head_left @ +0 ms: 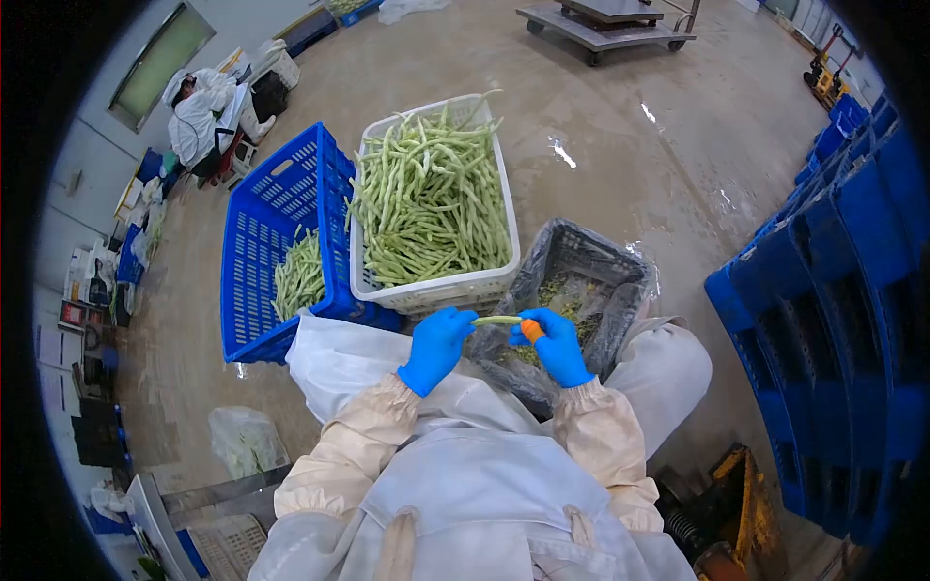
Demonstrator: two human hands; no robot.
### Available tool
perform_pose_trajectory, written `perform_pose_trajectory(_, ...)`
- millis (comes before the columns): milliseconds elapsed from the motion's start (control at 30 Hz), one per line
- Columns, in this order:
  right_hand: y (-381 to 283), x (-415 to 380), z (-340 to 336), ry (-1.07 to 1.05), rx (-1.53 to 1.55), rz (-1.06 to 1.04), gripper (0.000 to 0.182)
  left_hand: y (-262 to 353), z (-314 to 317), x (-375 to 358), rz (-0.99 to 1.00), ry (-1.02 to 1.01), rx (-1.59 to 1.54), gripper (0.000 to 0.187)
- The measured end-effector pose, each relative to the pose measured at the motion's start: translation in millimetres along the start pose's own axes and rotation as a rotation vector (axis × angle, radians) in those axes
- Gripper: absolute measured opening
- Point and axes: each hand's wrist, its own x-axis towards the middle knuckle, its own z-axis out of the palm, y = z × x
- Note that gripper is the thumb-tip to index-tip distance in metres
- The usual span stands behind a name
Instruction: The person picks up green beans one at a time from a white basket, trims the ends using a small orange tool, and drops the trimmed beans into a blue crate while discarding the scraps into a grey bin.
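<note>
White slatted plastic crate (455, 286), heaped with beans, on wet concrete floor (620, 136). Dark lined scrap crate (620, 281) beside it. Left hand (438, 347), right hand (559, 345): both closed on single green bean (498, 320), held over the scrap crate. Best pinched near its ends.

Centre frame, both blue-gloved hands are up over the lap: the left hand (438, 347) pinches one end of a green bean (498, 321), the right hand (557, 344) grips the other end, an orange tip (531, 330) showing at its thumb. Just beyond sits a dark lined crate (620, 281) with scraps. Above it, a white crate (455, 289) heaped with beans; to its left, a blue crate (254, 261), partly filled. Upper left, another person (199, 111) sits.
</note>
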Motion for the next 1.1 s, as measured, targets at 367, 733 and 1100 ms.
perform_pose_trajectory(367, 32.0, 5.4, -19.9, 0.347, 0.415, 0.173, 0.021, -4.6, 34.8, 42.0, -0.65, 0.125, -1.905, 0.025)
perform_pose_trajectory(733, -0.4, -6.0, 14.7, -0.181, 0.403, 0.202, 0.027, -12.0, 27.1, 87.0, -0.569, 0.355, -2.142, 0.036)
perform_pose_trajectory(1100, 46.1, 1.2, 16.8, 0.128, -0.078, 0.045, 0.016, 15.3, 28.6, 81.6, -0.754, 0.404, -1.568, 0.032)
